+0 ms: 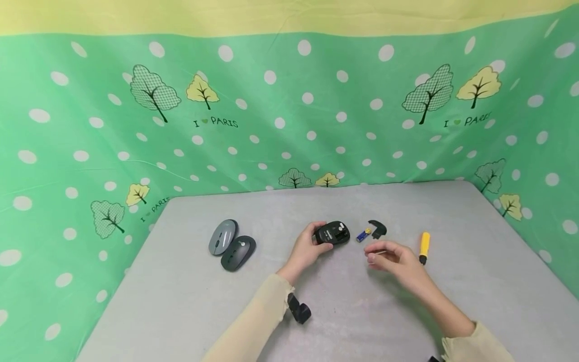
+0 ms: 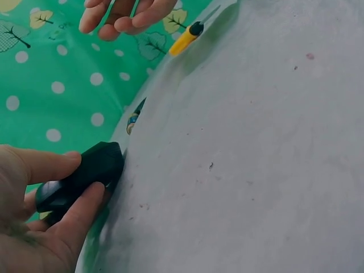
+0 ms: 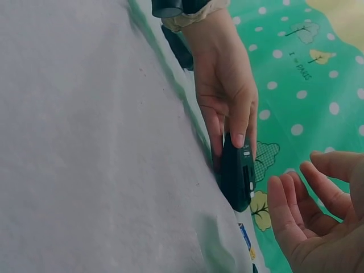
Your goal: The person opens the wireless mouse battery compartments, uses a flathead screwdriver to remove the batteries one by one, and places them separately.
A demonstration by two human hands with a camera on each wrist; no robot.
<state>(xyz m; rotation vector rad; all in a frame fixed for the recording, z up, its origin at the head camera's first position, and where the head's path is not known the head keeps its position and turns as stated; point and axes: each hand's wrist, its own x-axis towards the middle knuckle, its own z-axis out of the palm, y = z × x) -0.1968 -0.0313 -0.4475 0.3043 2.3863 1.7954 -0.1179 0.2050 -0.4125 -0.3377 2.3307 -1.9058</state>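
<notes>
My left hand (image 1: 307, 251) grips a black computer mouse (image 1: 333, 233), thumb on the near side and fingers over the far side. The underside of the mouse faces up, and its battery compartment is uncovered. To the right of it lie a blue and yellow battery (image 1: 363, 235) and a black curved cover (image 1: 378, 229). Just nearer than these, my right hand (image 1: 400, 261) hovers with loosely bent fingers; the right wrist view shows nothing between those fingers (image 3: 310, 199). The left wrist view has the mouse (image 2: 91, 170) between thumb and fingers.
A yellow-handled screwdriver (image 1: 424, 246) lies to the right of my right hand. On the left of the grey table (image 1: 181, 311) sit a grey mouse (image 1: 223, 237) and a dark mouse (image 1: 238, 253), side by side. A green dotted cloth (image 1: 253, 105) hangs behind.
</notes>
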